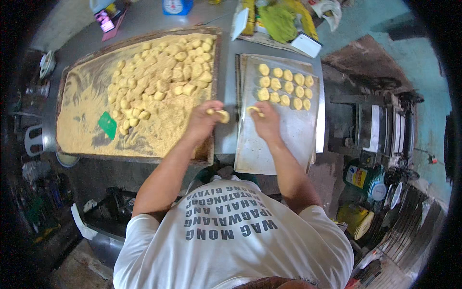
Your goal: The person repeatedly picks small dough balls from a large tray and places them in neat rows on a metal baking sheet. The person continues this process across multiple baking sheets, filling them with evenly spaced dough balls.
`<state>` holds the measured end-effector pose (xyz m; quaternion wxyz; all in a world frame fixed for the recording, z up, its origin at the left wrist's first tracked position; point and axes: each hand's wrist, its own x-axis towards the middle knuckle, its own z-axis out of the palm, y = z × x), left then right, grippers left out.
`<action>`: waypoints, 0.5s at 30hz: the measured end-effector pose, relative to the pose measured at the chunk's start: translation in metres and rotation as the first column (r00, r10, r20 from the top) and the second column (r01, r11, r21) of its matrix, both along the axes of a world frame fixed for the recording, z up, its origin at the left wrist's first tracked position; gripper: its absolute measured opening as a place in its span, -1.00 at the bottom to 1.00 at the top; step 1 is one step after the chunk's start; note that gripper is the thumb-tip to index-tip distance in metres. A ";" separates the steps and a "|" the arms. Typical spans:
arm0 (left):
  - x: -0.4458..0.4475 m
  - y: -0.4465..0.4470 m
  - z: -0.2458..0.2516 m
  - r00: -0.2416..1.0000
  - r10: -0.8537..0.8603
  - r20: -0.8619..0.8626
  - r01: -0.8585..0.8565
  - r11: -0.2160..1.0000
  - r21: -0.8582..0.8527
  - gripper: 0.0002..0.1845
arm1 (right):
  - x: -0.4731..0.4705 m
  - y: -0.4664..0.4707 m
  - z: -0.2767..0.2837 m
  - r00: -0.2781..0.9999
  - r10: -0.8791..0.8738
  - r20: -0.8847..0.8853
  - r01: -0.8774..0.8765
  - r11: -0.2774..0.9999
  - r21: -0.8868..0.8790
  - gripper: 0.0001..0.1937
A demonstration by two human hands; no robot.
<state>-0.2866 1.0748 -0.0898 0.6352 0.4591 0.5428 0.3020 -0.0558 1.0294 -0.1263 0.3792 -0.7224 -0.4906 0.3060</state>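
My left hand (pixel 203 121) holds pale yellow dough pieces (pixel 223 116) in its fingers, over the right edge of a wooden-rimmed tray (pixel 216 72). That tray bears a heap of dough pieces (pixel 169 68) in loose tan crumbs (pixel 173 126). Over a metal baking sheet (pixel 270 144), my right hand (pixel 266 121) pinches another dough piece (pixel 253 109). Flattened dough rounds (pixel 288 87) lie in three rows on the far half of the sheet. Among the crumbs at the left rests a green dough scraper (pixel 107 125).
A blue scale (pixel 177 7) stands at the table's far side, with a lit phone (pixel 104 21) to its left. A green cloth (pixel 278 23) and a white device (pixel 306 44) lie beyond the sheet. Plastic containers (pixel 364 177) stand at the lower right, beside the table.
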 end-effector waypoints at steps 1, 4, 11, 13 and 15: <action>0.031 -0.004 -0.014 0.993 -0.113 -0.029 0.117 0.974 0.193 -0.68 | 0.028 -0.010 -0.005 0.994 -0.105 0.000 0.105 0.994 0.016 -0.77; 0.118 -0.013 -0.033 0.928 -0.333 -0.168 0.370 0.878 0.305 -0.75 | 0.094 -0.034 -0.008 0.956 -0.242 0.165 0.245 0.969 0.001 -0.79; 0.179 -0.017 -0.070 0.853 -0.263 -0.450 0.478 0.741 0.472 -0.79 | 0.148 -0.069 -0.021 0.908 -0.169 0.383 0.203 0.978 -0.048 -0.76; 0.170 -0.016 -0.063 0.824 -0.264 -0.502 0.477 0.801 0.361 -0.76 | 0.148 -0.072 -0.014 0.918 -0.178 0.355 0.206 0.978 -0.042 -0.77; 0.167 -0.013 -0.056 0.766 -0.289 -0.575 0.510 0.817 0.269 -0.71 | 0.153 -0.074 -0.013 0.932 -0.128 0.339 0.177 0.977 -0.116 -0.79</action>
